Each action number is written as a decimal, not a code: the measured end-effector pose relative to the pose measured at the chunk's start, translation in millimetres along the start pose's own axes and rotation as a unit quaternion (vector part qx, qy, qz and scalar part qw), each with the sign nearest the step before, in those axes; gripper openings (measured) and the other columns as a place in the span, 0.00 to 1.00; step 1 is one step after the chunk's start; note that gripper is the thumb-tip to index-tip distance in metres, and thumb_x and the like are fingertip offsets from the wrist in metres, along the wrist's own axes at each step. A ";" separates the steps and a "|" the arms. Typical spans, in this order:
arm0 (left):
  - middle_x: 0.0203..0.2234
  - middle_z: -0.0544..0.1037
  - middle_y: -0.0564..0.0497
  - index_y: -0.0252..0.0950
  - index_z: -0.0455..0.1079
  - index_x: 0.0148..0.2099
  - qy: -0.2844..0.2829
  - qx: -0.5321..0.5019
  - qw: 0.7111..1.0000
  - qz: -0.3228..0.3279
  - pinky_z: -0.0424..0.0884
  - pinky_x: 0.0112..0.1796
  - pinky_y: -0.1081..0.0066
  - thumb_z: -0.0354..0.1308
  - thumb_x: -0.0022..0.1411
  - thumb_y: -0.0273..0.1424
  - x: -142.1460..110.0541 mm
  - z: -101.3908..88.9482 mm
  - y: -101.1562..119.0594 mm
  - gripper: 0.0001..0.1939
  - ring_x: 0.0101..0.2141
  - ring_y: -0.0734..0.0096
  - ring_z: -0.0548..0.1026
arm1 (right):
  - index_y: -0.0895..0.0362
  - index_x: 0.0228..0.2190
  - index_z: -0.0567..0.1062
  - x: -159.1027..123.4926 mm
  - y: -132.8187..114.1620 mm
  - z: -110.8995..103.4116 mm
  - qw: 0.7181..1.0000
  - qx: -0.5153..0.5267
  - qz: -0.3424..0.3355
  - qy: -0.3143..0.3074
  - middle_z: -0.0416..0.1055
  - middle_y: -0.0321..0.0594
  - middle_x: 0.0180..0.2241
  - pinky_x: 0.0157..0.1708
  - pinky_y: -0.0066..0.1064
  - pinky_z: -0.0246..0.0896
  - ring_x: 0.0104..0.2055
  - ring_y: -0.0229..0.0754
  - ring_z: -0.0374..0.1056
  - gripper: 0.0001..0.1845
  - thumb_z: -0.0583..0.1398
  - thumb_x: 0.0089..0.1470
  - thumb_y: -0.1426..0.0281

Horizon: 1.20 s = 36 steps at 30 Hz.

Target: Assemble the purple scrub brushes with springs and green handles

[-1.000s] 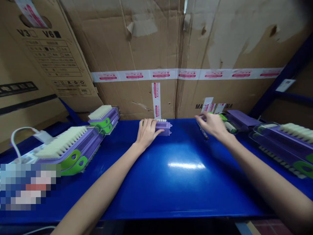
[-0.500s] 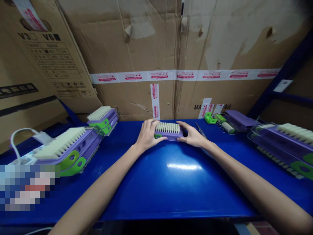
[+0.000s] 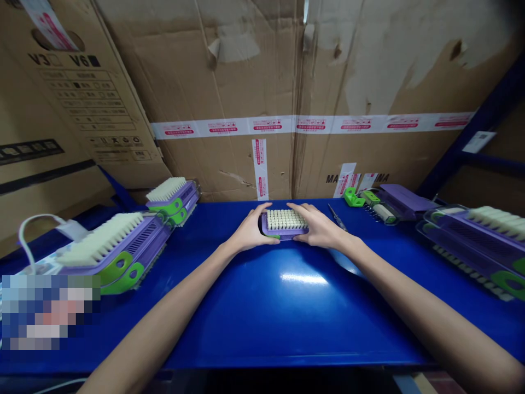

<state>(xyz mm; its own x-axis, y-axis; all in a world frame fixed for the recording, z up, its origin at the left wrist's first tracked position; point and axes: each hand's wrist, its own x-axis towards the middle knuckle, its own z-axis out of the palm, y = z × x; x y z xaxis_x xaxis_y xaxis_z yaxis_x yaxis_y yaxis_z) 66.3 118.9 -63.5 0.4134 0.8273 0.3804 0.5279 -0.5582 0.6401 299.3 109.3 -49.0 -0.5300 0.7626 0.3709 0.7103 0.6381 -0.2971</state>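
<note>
A small purple brush with cream bristles facing up and a green tab sits at the far middle of the blue table. My left hand grips its left end, fingers curled round it. My right hand grips its right end the same way. Both hands press on the brush from either side.
Stacks of purple-and-green brushes lie at the left, with another pile behind them. More brushes in clear trays sit at the right. A thin tool and green parts lie behind my right hand. Cardboard boxes wall the back.
My right hand came from the parts at the right to the brush's right end. The brush turned bristles-up and both hands closed in on it, drawing it slightly nearer.
</note>
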 end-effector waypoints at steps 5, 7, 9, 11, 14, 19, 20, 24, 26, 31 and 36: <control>0.52 0.69 0.43 0.39 0.55 0.62 0.012 0.026 1.000 0.012 0.63 0.51 0.55 0.72 0.37 0.35 1.4 -0.8 2.5 0.50 0.51 0.56 0.68 | 0.60 0.62 0.54 -2.4 1.2 -0.4 1.000 0.015 0.000 0.010 0.61 0.55 0.54 0.56 0.48 0.54 0.56 0.55 0.58 0.49 0.67 0.40 0.70; 0.51 0.69 0.44 0.38 0.59 0.59 0.007 0.048 0.998 0.025 0.62 0.52 0.54 0.73 0.36 0.36 2.2 -0.9 3.5 0.47 0.51 0.56 0.67 | 0.61 0.62 0.54 -2.5 1.4 -0.4 1.000 0.020 -0.003 0.011 0.61 0.55 0.54 0.56 0.47 0.54 0.55 0.55 0.58 0.50 0.67 0.40 0.71; 0.49 0.70 0.45 0.37 0.62 0.56 -0.005 0.070 0.997 0.040 0.61 0.52 0.54 0.73 0.35 0.39 2.8 -1.0 4.0 0.45 0.50 0.55 0.66 | 0.60 0.62 0.53 -2.5 1.6 -0.4 1.000 0.027 -0.006 0.011 0.62 0.54 0.53 0.55 0.48 0.55 0.55 0.54 0.58 0.51 0.67 0.39 0.72; 0.46 0.71 0.46 0.37 0.64 0.55 -0.014 0.083 0.995 0.049 0.63 0.51 0.54 0.73 0.34 0.42 3.0 -1.0 4.3 0.44 0.48 0.56 0.67 | 0.58 0.62 0.53 -2.7 2.0 -0.6 0.999 0.037 -0.008 0.012 0.62 0.52 0.53 0.54 0.49 0.56 0.55 0.55 0.59 0.51 0.67 0.38 0.72; 0.43 0.71 0.47 0.38 0.65 0.55 -0.022 0.092 0.994 0.052 0.64 0.49 0.56 0.73 0.34 0.45 2.9 -1.3 4.9 0.45 0.46 0.57 0.67 | 0.56 0.62 0.53 -3.6 2.9 -0.8 0.998 0.056 -0.002 0.013 0.63 0.52 0.53 0.54 0.51 0.56 0.55 0.56 0.59 0.52 0.67 0.38 0.72; 0.39 0.69 0.48 0.38 0.65 0.56 -0.025 0.117 0.992 0.047 0.66 0.46 0.58 0.72 0.32 0.50 2.0 -0.6 4.5 0.48 0.42 0.58 0.67 | 0.56 0.62 0.54 -4.3 6.3 1.6 0.998 0.066 0.013 0.016 0.63 0.52 0.54 0.55 0.50 0.55 0.57 0.55 0.58 0.53 0.68 0.36 0.72; 0.39 0.69 0.48 0.38 0.65 0.56 -0.023 0.124 0.991 0.042 0.66 0.46 0.57 0.71 0.31 0.51 1.7 -0.4 3.4 0.49 0.42 0.57 0.67 | 0.55 0.62 0.54 -4.4 7.5 2.2 0.997 0.066 0.018 0.019 0.63 0.51 0.55 0.55 0.50 0.55 0.57 0.56 0.58 0.53 0.68 0.36 0.71; 0.43 0.70 0.45 0.39 0.61 0.60 -0.031 0.137 0.990 0.016 0.66 0.48 0.55 0.69 0.38 0.51 -0.2 -3.5 -5.9 0.48 0.46 0.54 0.68 | 0.55 0.63 0.54 -5.8 13.0 2.0 0.996 0.077 0.044 0.017 0.60 0.51 0.58 0.56 0.50 0.54 0.59 0.55 0.57 0.53 0.68 0.37 0.69; 0.46 0.70 0.44 0.40 0.59 0.61 -0.036 0.139 0.990 0.007 0.65 0.49 0.55 0.66 0.44 0.50 -1.4 -8.4 -12.9 0.45 0.48 0.54 0.68 | 0.56 0.63 0.54 -7.1 15.4 0.2 0.995 0.080 0.057 0.015 0.59 0.51 0.59 0.58 0.49 0.53 0.60 0.55 0.56 0.52 0.68 0.38 0.69; 0.51 0.67 0.43 0.42 0.64 0.58 -0.051 0.189 0.980 -0.028 0.62 0.52 0.53 0.60 0.53 0.44 -4.4 -23.5 -30.8 0.31 0.52 0.53 0.65 | 0.58 0.62 0.56 -10.2 19.7 -2.3 0.994 0.079 0.077 0.018 0.58 0.53 0.60 0.60 0.49 0.50 0.61 0.54 0.55 0.50 0.68 0.38 0.69; 0.54 0.65 0.44 0.43 0.69 0.52 -0.021 0.240 0.970 -0.042 0.57 0.54 0.48 0.59 0.53 0.46 -5.7 -29.3 -42.0 0.25 0.54 0.50 0.63 | 0.57 0.61 0.57 -11.2 21.6 1.5 0.991 0.102 0.075 0.037 0.60 0.51 0.59 0.60 0.48 0.50 0.61 0.52 0.56 0.49 0.68 0.39 0.70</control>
<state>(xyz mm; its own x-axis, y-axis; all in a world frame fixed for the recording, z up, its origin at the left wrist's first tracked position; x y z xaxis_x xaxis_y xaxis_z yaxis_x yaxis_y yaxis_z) 20.1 139.5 -73.1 0.3784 0.8736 0.3059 0.8412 -0.4624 0.2801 319.8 114.7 -60.9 -0.3843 0.8456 0.3706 0.6655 0.5319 -0.5236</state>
